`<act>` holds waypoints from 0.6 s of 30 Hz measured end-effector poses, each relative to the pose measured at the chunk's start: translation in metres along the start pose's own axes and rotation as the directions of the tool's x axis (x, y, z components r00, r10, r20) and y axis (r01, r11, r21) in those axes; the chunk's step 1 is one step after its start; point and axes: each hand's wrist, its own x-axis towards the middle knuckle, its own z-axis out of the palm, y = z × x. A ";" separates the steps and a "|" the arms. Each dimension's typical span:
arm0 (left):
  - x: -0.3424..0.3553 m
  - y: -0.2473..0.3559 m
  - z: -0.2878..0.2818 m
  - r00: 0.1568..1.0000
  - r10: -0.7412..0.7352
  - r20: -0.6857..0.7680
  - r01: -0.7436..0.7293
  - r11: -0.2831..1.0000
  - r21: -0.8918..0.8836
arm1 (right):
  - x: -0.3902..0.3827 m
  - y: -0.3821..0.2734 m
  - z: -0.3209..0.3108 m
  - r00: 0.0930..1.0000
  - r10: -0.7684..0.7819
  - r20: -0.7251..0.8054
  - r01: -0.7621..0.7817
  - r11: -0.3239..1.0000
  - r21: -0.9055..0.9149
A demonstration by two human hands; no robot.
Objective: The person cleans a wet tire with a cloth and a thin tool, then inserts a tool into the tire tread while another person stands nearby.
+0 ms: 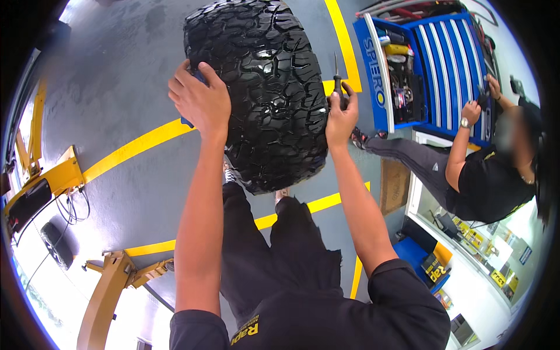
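Observation:
A large black tyre [268, 99] with chunky, wet-looking tread stands upright on the floor before my legs. My left hand [201, 99] is at its left edge, fingers curled round a blue object [186, 122] that the hand mostly hides; its kind cannot be told. At the right edge, my right hand [341, 116] grips a screwdriver [338, 83] with a black handle and a thin shaft, its tip pointing away from me. That hand's thumb side rests close against the tyre's sidewall.
On the right, a blue tool cabinet [434, 70] has an open drawer [376, 76] of tools; another person [490, 163] stands there with both hands at it. Yellow lift arms [105, 297] stand at lower left, near cables [73, 210] and another tyre [56, 245]. Yellow lines [140, 143] mark the grey floor.

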 end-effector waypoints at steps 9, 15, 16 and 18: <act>-0.183 -0.053 -0.006 0.996 0.080 -0.041 -0.085 0.990 -0.115 | -0.033 0.049 -0.017 0.816 -0.568 -0.103 0.568 0.822 -0.035; -0.275 -0.088 -0.043 0.984 0.154 -0.090 -0.164 0.979 -0.123 | -0.013 0.003 0.011 0.737 -0.672 -0.073 0.673 0.740 -0.016; -0.290 -0.100 -0.050 0.981 0.161 -0.105 -0.174 0.976 -0.130 | -0.026 0.011 0.009 0.738 -0.670 -0.073 0.671 0.741 -0.017; -0.319 -0.128 -0.064 0.978 0.163 -0.128 -0.181 0.973 -0.142 | -0.062 0.028 0.003 0.784 -0.621 -0.009 0.612 0.775 -0.160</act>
